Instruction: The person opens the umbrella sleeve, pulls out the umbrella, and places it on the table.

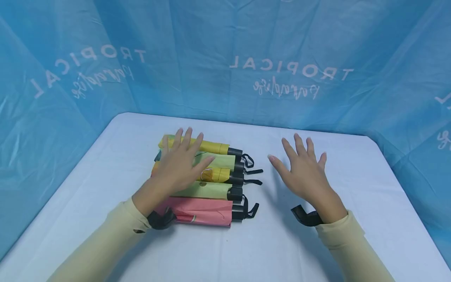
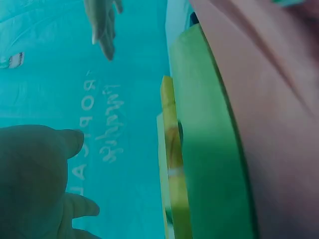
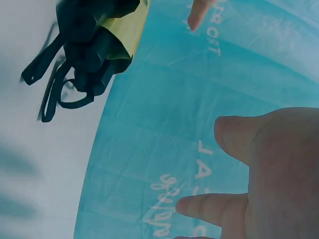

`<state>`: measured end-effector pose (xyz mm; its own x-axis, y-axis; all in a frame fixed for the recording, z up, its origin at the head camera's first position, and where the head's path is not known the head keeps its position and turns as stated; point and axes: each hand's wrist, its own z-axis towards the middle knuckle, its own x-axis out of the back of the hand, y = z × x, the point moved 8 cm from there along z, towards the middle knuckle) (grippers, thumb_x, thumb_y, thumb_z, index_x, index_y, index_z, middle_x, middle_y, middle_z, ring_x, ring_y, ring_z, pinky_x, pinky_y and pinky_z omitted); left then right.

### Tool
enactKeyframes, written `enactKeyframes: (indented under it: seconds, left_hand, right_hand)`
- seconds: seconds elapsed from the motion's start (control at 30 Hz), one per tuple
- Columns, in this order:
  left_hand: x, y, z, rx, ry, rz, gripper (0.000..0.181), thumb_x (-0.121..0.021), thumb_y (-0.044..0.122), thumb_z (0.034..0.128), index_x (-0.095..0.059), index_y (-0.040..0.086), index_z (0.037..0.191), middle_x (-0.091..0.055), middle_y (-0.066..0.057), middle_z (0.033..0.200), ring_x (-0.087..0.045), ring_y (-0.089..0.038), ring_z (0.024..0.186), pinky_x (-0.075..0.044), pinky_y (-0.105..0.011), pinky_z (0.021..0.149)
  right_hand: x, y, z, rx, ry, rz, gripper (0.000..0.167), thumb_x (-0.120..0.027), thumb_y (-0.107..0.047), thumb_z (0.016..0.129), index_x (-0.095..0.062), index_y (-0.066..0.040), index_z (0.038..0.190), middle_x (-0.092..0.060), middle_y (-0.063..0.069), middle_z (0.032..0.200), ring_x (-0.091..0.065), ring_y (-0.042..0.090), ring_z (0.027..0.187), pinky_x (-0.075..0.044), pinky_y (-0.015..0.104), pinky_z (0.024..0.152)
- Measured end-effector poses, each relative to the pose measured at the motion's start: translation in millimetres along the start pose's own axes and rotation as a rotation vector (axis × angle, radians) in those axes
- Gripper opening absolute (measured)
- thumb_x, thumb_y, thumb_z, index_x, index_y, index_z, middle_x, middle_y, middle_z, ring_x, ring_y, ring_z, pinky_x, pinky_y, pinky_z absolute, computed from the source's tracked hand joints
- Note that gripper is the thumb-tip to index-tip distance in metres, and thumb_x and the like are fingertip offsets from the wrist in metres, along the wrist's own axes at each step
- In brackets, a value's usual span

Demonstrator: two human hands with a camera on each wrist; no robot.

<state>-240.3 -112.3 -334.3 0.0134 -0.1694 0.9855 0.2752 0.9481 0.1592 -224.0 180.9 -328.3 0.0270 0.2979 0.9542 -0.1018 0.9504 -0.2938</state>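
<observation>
Several folded umbrellas lie side by side, their black handles and wrist straps pointing right. From the far side come a yellow umbrella, a light green umbrella, a yellow umbrella with a fruit-slice print, another light green umbrella and a pink umbrella. My left hand hovers over their left part with fingers spread, hiding some of the fabric. Right of the straps, my right hand is held above the table, its fingers apart and holding nothing. The right wrist view shows the black handles close together.
A white-covered table carries the umbrellas. Behind it and along its sides hangs a blue curtain with white lettering. Black bands are worn at both wrists, by the light sleeves.
</observation>
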Motion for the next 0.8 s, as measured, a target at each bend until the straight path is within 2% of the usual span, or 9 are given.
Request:
enactKeyframes:
  seconds: [0.13, 0.23, 0.33, 0.47, 0.57, 0.7, 0.8]
  left_hand:
    - [5.7, -20.2, -21.7, 0.0, 0.024, -0.062, 0.084, -0.03, 0.071, 0.1017, -0.027, 0.013, 0.163, -0.017, -0.02, 0.167, -0.004, -0.042, 0.155, 0.009, -0.067, 0.117]
    - [10.5, -35.8, -42.3, -0.033, 0.063, -0.136, 0.076, -0.039, 0.063, 0.1042, -0.038, 0.01, 0.158, -0.03, -0.02, 0.163, -0.014, -0.043, 0.153, 0.006, -0.067, 0.118]
    - [13.3, -50.3, -65.0, -0.077, 0.117, -0.222, 0.059, -0.056, 0.048, 0.1037, -0.052, 0.011, 0.15, -0.043, -0.016, 0.158, -0.03, -0.041, 0.148, -0.012, -0.066, 0.119]
    - [11.7, -70.9, -92.1, -0.101, 0.211, -0.362, 0.041, -0.071, 0.028, 0.0981, -0.066, 0.015, 0.137, -0.055, -0.004, 0.147, -0.045, -0.032, 0.14, -0.04, -0.06, 0.109]
    - [6.3, -88.2, -109.4, -0.081, 0.284, -0.454, 0.033, -0.076, 0.022, 0.0948, -0.072, 0.02, 0.127, -0.063, 0.007, 0.133, -0.055, -0.019, 0.13, -0.048, -0.036, 0.105]
    - [-7.5, -104.7, -126.1, -0.06, 0.322, -0.556, 0.029, -0.079, 0.016, 0.092, -0.074, 0.022, 0.12, -0.069, 0.012, 0.119, -0.06, -0.005, 0.116, -0.042, -0.009, 0.095]
    - [-16.0, -108.9, -133.0, -0.086, 0.324, -0.606, 0.03, -0.081, 0.012, 0.0897, -0.074, 0.02, 0.118, -0.07, 0.01, 0.117, -0.06, -0.003, 0.115, -0.042, -0.009, 0.097]
  right_hand:
    - [-2.8, -4.4, -7.6, 0.052, 0.011, -0.001, 0.088, -0.033, -0.075, 0.098, -0.034, -0.013, 0.161, -0.018, 0.021, 0.167, -0.003, 0.047, 0.153, 0.003, 0.079, 0.109]
    - [-8.9, -10.4, -17.6, 0.153, 0.016, 0.026, 0.077, -0.044, -0.067, 0.101, -0.044, -0.014, 0.156, -0.035, 0.017, 0.162, -0.021, 0.044, 0.151, -0.006, 0.075, 0.114]
    - [-19.9, -17.6, -30.4, 0.264, -0.001, 0.074, 0.061, -0.059, -0.054, 0.1, -0.055, -0.017, 0.148, -0.054, 0.01, 0.15, -0.042, 0.036, 0.143, -0.022, 0.066, 0.117]
    - [-37.4, -24.5, -44.1, 0.359, -0.046, 0.138, 0.045, -0.071, -0.041, 0.097, -0.067, -0.02, 0.136, -0.067, 0.001, 0.134, -0.059, 0.025, 0.128, -0.046, 0.052, 0.107]
    - [-47.1, -28.6, -49.2, 0.407, -0.045, 0.172, 0.039, -0.074, -0.036, 0.096, -0.071, -0.019, 0.131, -0.07, -0.002, 0.128, -0.063, 0.019, 0.122, -0.052, 0.046, 0.1]
    - [-56.6, -38.4, -55.7, 0.492, -0.008, 0.21, 0.035, -0.076, -0.03, 0.095, -0.073, -0.018, 0.127, -0.071, -0.006, 0.125, -0.065, 0.015, 0.119, -0.054, 0.042, 0.098]
    - [-63.0, -51.9, -64.0, 0.606, 0.013, 0.261, 0.033, -0.077, -0.026, 0.094, -0.073, -0.017, 0.125, -0.071, -0.007, 0.123, -0.066, 0.013, 0.117, -0.055, 0.04, 0.097]
